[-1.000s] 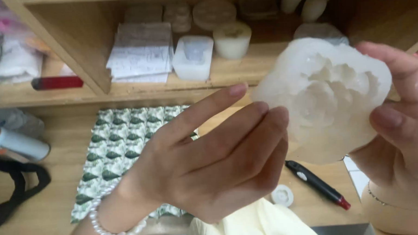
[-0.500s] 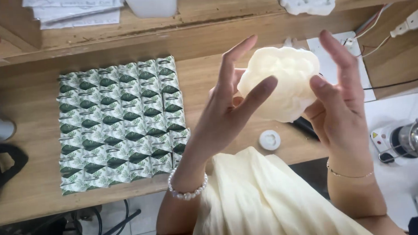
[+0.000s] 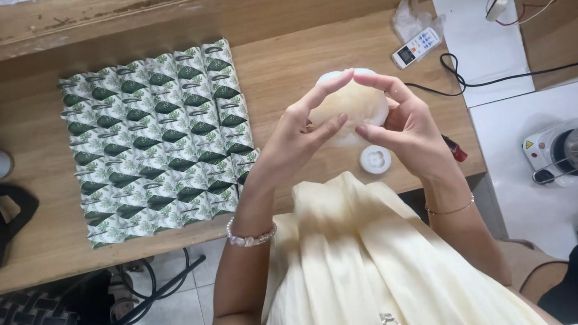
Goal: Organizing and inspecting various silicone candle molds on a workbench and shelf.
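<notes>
cream mould (image 3: 354,106): a soft, rounded, translucent lump held up above the counter (image 3: 286,73), over its front edge toward the right end.
left hand (image 3: 298,140): fingers (image 3: 328,90) curled round the mould's left side, forefinger arched over the top, thumb pressed on its lower face.
right hand (image 3: 409,129): fingers (image 3: 385,82) wrapped round the right side, forefinger tip nearly meeting the left one on top, thumb under the mould.
wrists: bead bracelet (image 3: 252,236) on the left, thin chain (image 3: 451,209) on the right.
white cap (image 3: 375,159): flat on the counter, just below the hands near the front edge.
green leaf-print sheet (image 3: 157,138): spread over the counter's left half, well apart from the mould.
remote (image 3: 416,47): near the far right corner, beside a black cable (image 3: 459,79).
</notes>
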